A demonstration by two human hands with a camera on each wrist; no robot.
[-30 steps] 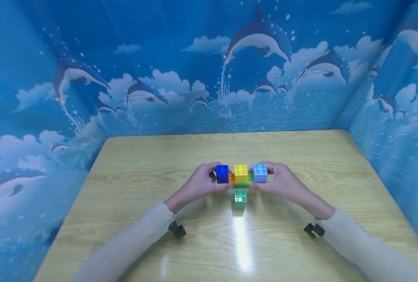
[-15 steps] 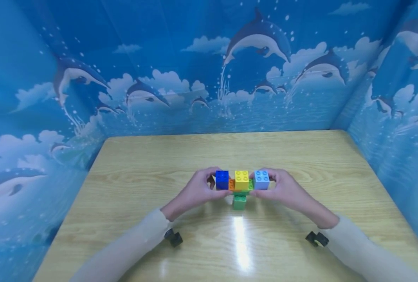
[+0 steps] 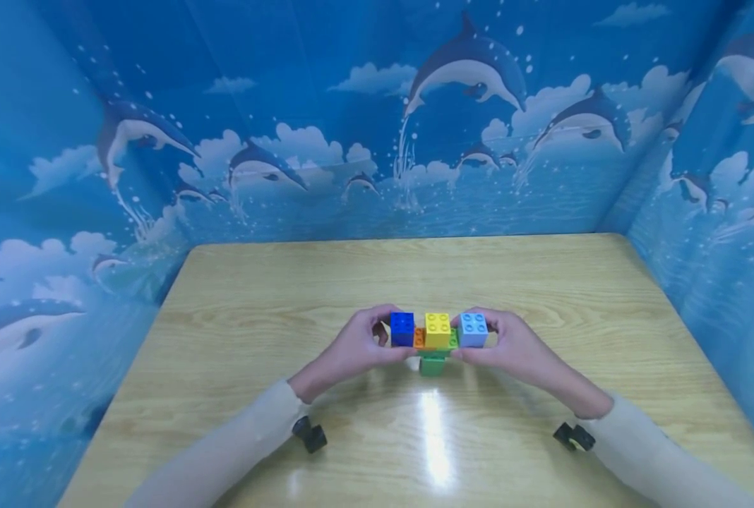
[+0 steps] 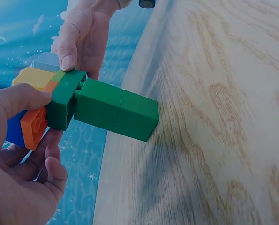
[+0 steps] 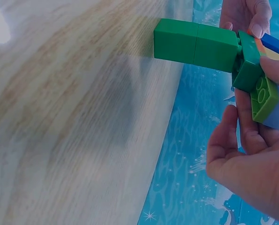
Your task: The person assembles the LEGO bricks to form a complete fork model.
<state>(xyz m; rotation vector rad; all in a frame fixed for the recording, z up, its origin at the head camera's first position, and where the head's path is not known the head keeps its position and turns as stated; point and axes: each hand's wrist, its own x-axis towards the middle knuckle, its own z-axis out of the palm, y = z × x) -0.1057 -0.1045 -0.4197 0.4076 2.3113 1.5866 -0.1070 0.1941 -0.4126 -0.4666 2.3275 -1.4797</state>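
My left hand [image 3: 359, 347] and right hand [image 3: 517, 347] hold one toy block assembly between them, one at each end. On its top row sit a dark blue brick [image 3: 402, 329], a yellow brick [image 3: 437, 329] and a light blue brick [image 3: 473, 329]. Beneath them are an orange brick [image 4: 34, 126] and a lime brick [image 5: 265, 99], then a wider green brick [image 4: 64, 101]. Both thumbs lie on its near side, with fingers behind. Below stands a column of two green bricks [image 5: 195, 46] on the table. Studs show in a narrow slit between column and assembly, slightly tilted in the wrist views.
The wooden table [image 3: 275, 282] has a glossy light streak in front of the bricks. A blue curtain [image 3: 326, 113] printed with dolphins encloses its back and sides. Black devices [image 3: 310, 434] are worn at both wrists.
Both hands have brought the assembly nearer to me and down over the green column. In the head view the column's top studs, visible one second ago, are now covered.
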